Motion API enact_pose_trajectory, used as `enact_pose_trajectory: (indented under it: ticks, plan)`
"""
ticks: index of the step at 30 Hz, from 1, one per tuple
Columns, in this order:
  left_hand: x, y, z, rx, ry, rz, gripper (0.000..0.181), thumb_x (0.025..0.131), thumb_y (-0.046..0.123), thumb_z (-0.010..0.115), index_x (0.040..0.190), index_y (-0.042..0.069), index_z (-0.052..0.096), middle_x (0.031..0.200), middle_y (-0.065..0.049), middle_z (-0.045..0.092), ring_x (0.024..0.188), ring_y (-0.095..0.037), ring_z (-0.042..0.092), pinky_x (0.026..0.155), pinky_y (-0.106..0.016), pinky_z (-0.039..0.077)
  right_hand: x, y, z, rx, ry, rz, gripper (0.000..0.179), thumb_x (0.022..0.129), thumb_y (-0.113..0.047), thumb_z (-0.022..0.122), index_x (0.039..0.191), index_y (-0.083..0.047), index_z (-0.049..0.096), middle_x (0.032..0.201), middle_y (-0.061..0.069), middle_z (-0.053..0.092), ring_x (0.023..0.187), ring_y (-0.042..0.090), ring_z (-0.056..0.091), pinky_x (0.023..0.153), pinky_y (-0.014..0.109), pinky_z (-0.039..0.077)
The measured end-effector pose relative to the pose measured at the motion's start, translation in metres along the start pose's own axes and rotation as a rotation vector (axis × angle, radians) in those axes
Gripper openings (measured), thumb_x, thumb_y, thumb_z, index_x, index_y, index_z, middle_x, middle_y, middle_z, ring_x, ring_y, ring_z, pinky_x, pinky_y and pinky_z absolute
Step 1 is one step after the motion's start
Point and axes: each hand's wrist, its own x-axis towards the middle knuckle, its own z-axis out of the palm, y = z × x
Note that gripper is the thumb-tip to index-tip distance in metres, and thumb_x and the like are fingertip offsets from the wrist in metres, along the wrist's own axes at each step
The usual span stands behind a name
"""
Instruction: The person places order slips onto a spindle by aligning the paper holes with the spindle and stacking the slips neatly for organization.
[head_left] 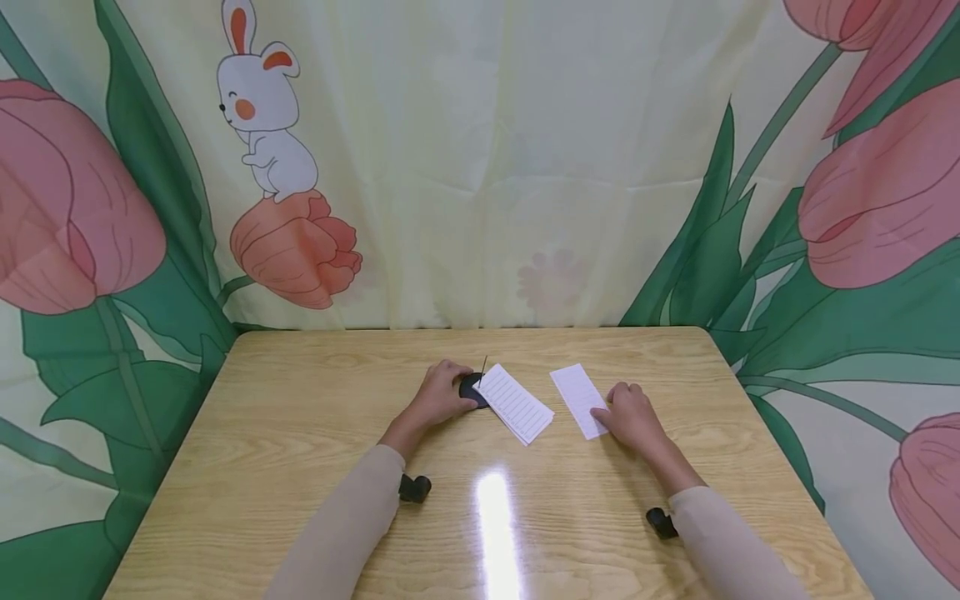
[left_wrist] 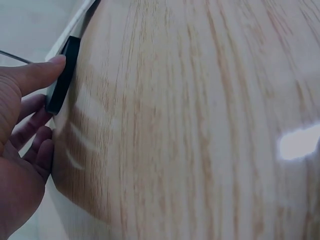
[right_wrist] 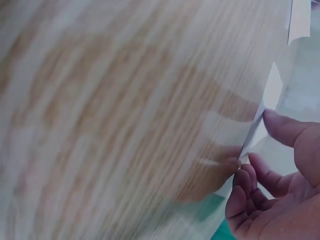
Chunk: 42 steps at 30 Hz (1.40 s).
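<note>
Near the table's middle, a receipt spike (head_left: 468,390) stands on the wood, with a black round base and a thin upright metal pin. Printed paper slips (head_left: 516,404) lie over the right part of its base, against the pin. My left hand (head_left: 442,392) grips the base's left edge between thumb and fingers; the left wrist view shows the base (left_wrist: 65,75) side-on. To the right, my right hand (head_left: 633,417) pinches the near right edge of a separate lined slip (head_left: 577,400). In the right wrist view the thumb lies on this slip (right_wrist: 270,92), with fingers by its edge.
Both hands work over a glossy wooden table (head_left: 300,400), which mirrors a bright light near the front. Behind its far edge hangs a curtain (head_left: 480,167) printed with tulips and a rabbit. Black wrist cameras (head_left: 415,489) sit by both sleeves.
</note>
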Motion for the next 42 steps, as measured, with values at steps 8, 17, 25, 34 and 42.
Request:
enact_pose_trajectory:
  ticks: [8, 17, 25, 34, 42]
  plan:
    - [0.0, 0.001, 0.0, 0.006, -0.007, -0.01, 0.059, 0.083, 0.018, 0.088, 0.136, 0.007, 0.065, 0.137, -0.014, 0.058, 0.127, -0.033, 0.048, 0.108, -0.047, 0.044, -0.002, -0.001, -0.001, 0.004, -0.043, 0.023, 0.032, 0.098, -0.017, 0.069, 0.108, 0.013, 0.064, 0.104, 0.026, 0.06, 0.098, 0.037, 0.058, 0.087, 0.052, 0.05]
    - [0.0, 0.001, 0.0, -0.001, -0.002, -0.016, 0.058, 0.083, 0.019, 0.088, 0.136, 0.008, 0.066, 0.136, -0.013, 0.058, 0.126, -0.031, 0.048, 0.107, -0.046, 0.044, 0.0, -0.001, 0.001, 0.061, -0.078, 0.039, 0.029, 0.1, -0.015, 0.064, 0.111, 0.01, 0.057, 0.103, 0.022, 0.064, 0.089, 0.03, 0.058, 0.081, 0.047, 0.051]
    - [-0.001, 0.001, 0.0, -0.016, 0.0, -0.013, 0.058, 0.083, 0.019, 0.088, 0.136, 0.007, 0.066, 0.135, -0.012, 0.059, 0.125, -0.03, 0.049, 0.106, -0.045, 0.045, -0.001, 0.007, 0.002, 0.142, -0.057, 0.078, 0.039, 0.1, -0.016, 0.068, 0.122, 0.007, 0.046, 0.114, 0.03, 0.063, 0.09, 0.032, 0.056, 0.08, 0.043, 0.048]
    - [-0.001, 0.0, 0.001, -0.023, 0.008, -0.014, 0.058, 0.083, 0.018, 0.088, 0.135, 0.007, 0.066, 0.135, -0.012, 0.059, 0.125, -0.031, 0.049, 0.106, -0.046, 0.045, -0.004, 0.021, -0.005, 0.148, -0.01, 0.026, 0.031, 0.102, -0.015, 0.064, 0.12, 0.008, 0.057, 0.103, 0.021, 0.066, 0.088, 0.027, 0.058, 0.077, 0.04, 0.049]
    - [0.001, -0.002, 0.003, -0.017, 0.016, -0.001, 0.058, 0.082, 0.019, 0.089, 0.134, 0.008, 0.067, 0.133, -0.012, 0.059, 0.124, -0.03, 0.049, 0.105, -0.046, 0.045, -0.011, 0.027, -0.02, 0.187, 0.046, 0.035, 0.025, 0.104, -0.016, 0.06, 0.116, 0.005, 0.062, 0.095, 0.014, 0.062, 0.086, 0.024, 0.056, 0.072, 0.033, 0.045]
